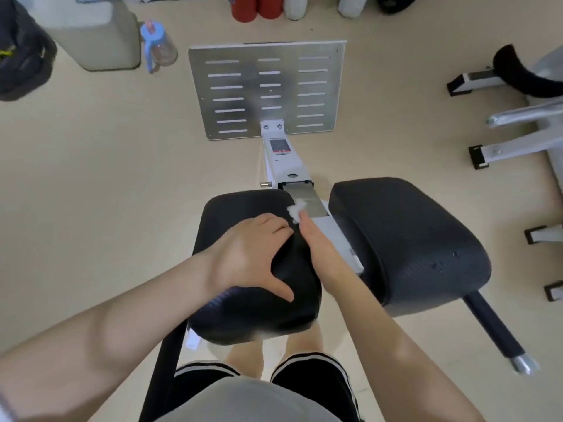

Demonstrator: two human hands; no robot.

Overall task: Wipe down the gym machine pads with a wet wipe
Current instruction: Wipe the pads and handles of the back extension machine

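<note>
No readable text anywhere. One label (279, 146) sits on the white machine beam (285, 166), just below the slotted metal footplate (243, 56): grey panel with a red strip along its lower edge, print too blurred and small to read. No brands, numbers or signs legible elsewhere.

Left hand (254, 254) is laid flat on the left pad (243, 315), fingers spread, thumb out toward the pad's near edge. A crumpled white wet wipe (296, 210) is pinched in the right hand (316, 239) at the left pad's far right corner, just beside the white centre beam (283, 159). The right pad (411, 239) is untouched, apart from both hands. A slotted metal footplate (268, 86) is seen beyond the beam on the beige floor (91, 178). A blue bottle (158, 45) is seen at the floor's far left. Motion blur throughout.
</note>
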